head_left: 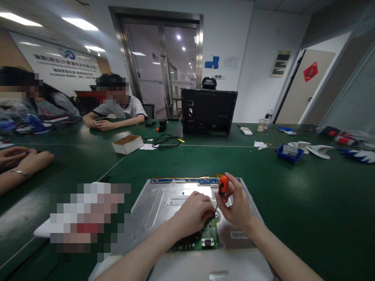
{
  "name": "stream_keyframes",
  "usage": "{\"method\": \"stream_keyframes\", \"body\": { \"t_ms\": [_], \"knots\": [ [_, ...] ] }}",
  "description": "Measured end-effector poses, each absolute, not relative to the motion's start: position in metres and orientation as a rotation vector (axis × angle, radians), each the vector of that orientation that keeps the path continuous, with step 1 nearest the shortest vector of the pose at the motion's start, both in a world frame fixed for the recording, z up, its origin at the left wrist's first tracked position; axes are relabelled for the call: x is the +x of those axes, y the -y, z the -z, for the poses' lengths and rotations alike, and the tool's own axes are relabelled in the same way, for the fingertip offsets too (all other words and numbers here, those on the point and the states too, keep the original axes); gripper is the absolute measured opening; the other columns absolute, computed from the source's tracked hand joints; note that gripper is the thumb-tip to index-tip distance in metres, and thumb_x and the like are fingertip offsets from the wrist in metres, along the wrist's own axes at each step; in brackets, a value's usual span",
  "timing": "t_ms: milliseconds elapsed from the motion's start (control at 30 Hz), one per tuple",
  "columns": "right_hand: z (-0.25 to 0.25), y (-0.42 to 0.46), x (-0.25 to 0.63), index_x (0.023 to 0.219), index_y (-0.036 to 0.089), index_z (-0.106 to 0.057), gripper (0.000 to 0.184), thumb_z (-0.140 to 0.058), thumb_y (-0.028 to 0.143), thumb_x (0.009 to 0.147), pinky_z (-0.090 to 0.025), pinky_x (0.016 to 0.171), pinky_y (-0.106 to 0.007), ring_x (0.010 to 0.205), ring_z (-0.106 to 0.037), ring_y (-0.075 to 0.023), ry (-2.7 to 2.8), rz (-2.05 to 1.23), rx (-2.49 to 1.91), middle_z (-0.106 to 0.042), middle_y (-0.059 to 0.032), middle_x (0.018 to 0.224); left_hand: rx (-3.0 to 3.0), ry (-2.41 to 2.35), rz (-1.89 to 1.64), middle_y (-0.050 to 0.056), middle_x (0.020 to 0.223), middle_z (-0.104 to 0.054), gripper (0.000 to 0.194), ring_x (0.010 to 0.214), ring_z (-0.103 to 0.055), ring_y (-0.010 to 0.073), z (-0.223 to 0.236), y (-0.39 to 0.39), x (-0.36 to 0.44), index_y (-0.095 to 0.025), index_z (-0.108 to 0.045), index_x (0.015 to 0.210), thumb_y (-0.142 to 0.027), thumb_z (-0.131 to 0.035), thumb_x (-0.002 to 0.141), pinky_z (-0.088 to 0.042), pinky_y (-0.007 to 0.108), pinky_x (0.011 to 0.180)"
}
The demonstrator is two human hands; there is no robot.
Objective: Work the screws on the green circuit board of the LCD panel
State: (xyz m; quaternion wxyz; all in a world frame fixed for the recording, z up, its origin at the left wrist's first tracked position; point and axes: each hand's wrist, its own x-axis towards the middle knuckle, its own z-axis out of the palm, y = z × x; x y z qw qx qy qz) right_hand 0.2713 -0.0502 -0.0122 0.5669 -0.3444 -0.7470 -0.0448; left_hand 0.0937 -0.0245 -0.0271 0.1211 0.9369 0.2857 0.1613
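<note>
My right hand (236, 201) grips an orange-and-black screwdriver (223, 185) by its handle, the thin shaft pointing down at the upper corner of a green circuit board (210, 232). Close beside the tip, my left hand (195, 210) has its fingers bent together near that corner; whether they hold anything is hidden. The board lies on the metal back of a display panel (155, 207), which rests on the table before me. Along the panel's far edge runs a narrow blue circuit strip (181, 181).
A black monitor housing (209, 111) stands across the green table (307, 203). A white open box (128, 144) and black cable (165, 141) lie left of it; a blue tray (290, 153) sits at right. Another person (117, 105) sits across; a co-worker's hands (26, 160) rest at left.
</note>
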Motion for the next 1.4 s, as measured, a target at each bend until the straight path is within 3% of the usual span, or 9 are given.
{"method": "stream_keyframes", "body": {
  "t_ms": [467,767,1167,1400],
  "knots": [
    [0.0192,0.0459,0.2736,0.150,0.025,-0.028,0.057,-0.054,0.028,0.099,-0.044,0.040,-0.020,0.044,-0.053,-0.0116,1.778,0.128,-0.807,-0.056,0.0074,0.065,2.695,-0.775,-0.500,0.005,0.091,-0.071,0.020,0.091,-0.066,0.0227,0.0226,0.0279,0.0919,-0.020,-0.072,0.093,-0.005,-0.059,0.088,-0.045,0.035,0.087],
    [0.0184,0.0492,0.2754,0.152,0.021,-0.025,0.064,-0.050,0.015,0.094,-0.050,0.043,-0.023,0.050,-0.057,-0.0132,1.822,0.022,-0.778,-0.064,0.0010,0.075,2.676,-0.817,-0.482,0.004,0.089,-0.071,0.018,0.088,-0.065,0.0220,0.0210,0.0298,0.0922,-0.019,-0.072,0.091,-0.004,-0.063,0.085,-0.042,0.034,0.083],
    [0.0174,0.0483,0.2732,0.150,0.023,-0.028,0.061,-0.052,0.018,0.094,-0.044,0.041,-0.021,0.045,-0.053,-0.0129,1.775,0.116,-0.808,-0.054,0.0071,0.064,2.660,-0.804,-0.492,0.006,0.093,-0.072,0.020,0.092,-0.066,0.0237,0.0193,0.0304,0.0923,-0.019,-0.073,0.093,-0.004,-0.062,0.085,-0.042,0.036,0.084],
    [0.0141,0.0502,0.2751,0.150,0.021,-0.029,0.061,-0.052,0.017,0.094,-0.047,0.042,-0.022,0.047,-0.055,-0.0133,1.807,0.103,-0.781,-0.058,0.0042,0.067,2.684,-0.789,-0.487,0.005,0.091,-0.071,0.022,0.091,-0.066,0.0232,0.0197,0.0301,0.0917,-0.020,-0.071,0.093,-0.003,-0.060,0.085,-0.042,0.036,0.085]
  ]
}}
